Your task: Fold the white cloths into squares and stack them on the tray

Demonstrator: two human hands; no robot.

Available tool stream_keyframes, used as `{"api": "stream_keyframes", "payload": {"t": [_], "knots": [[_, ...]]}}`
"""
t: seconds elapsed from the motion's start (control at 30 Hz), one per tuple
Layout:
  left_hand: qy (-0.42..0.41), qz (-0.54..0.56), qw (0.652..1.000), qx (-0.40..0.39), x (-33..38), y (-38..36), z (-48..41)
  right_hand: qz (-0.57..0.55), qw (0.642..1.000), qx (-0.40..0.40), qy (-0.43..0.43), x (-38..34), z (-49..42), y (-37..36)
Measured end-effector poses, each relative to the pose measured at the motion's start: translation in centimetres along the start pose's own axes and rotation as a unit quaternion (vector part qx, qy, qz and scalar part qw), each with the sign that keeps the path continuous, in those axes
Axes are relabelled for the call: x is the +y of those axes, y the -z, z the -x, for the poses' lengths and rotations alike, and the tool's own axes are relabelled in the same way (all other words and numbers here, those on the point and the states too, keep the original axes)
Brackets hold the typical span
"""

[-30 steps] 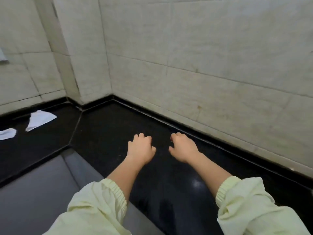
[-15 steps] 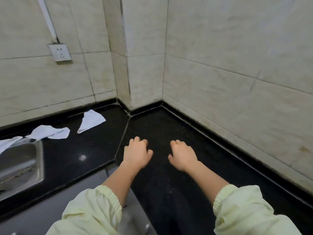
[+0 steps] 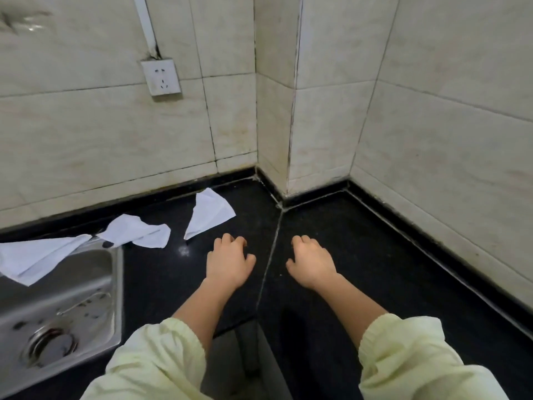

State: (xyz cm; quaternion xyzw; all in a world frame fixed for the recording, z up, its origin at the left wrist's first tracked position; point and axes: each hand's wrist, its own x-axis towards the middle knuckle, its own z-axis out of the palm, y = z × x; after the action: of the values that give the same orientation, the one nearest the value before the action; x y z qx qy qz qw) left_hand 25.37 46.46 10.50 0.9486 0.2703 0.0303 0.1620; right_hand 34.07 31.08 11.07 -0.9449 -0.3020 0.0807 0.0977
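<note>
Three crumpled white cloths lie on the black counter [image 3: 375, 255]. One cloth [image 3: 209, 213] is near the wall corner, just beyond my left hand. A second cloth [image 3: 137, 230] lies further left. The third cloth [image 3: 34, 259] hangs over the back rim of the sink. My left hand [image 3: 227, 262] and my right hand [image 3: 311, 262] hover side by side over the counter, palms down, fingers loosely curled, holding nothing. Neither hand touches a cloth. No tray is in view.
A steel sink [image 3: 116, 284] with a drain is set into the counter at the left. Tiled walls close the counter at the back and right, with a jutting corner [image 3: 285, 140]. A wall socket [image 3: 161, 77] sits above the cloths.
The view has swung left, bringing the cloths, the sink and the socket into sight. Both hands keep the same empty, curled pose over the counter.
</note>
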Motion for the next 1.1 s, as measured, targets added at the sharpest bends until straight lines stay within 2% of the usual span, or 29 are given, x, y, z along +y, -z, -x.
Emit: {"api": "stream_keyframes", "payload": {"t": [0.27, 0.5, 0.63, 0.77, 0.93, 1.1], "knots": [[0.035, 0.026, 0.999, -0.001, -9.9, -0.6, -12.4, -0.015, 0.999, -0.045, 0.005, -7.4, -14.0, -3.8], [0.119, 0.074, 0.989, -0.046, -17.9, -2.8, -19.7, 0.000, 0.994, -0.105, 0.001, -10.8, -23.7, -8.3], [0.171, 0.121, 0.976, -0.056, -20.3, -4.7, -21.4, -0.019, 0.994, -0.109, -0.008, -12.0, -28.2, -10.9], [0.186, 0.157, 0.968, -0.056, -21.7, -5.9, -22.5, -0.103, 0.988, -0.079, -0.081, -12.9, -31.5, -12.6], [0.177, 0.183, 0.966, -0.043, -22.6, -6.9, -23.8, -0.132, 0.975, -0.059, -0.168, -13.6, -34.0, -14.3], [0.173, 0.176, 0.968, -0.040, -22.9, -7.1, -24.4, -0.247, 0.935, -0.057, -0.250, -13.9, -35.2, -15.5]]}}
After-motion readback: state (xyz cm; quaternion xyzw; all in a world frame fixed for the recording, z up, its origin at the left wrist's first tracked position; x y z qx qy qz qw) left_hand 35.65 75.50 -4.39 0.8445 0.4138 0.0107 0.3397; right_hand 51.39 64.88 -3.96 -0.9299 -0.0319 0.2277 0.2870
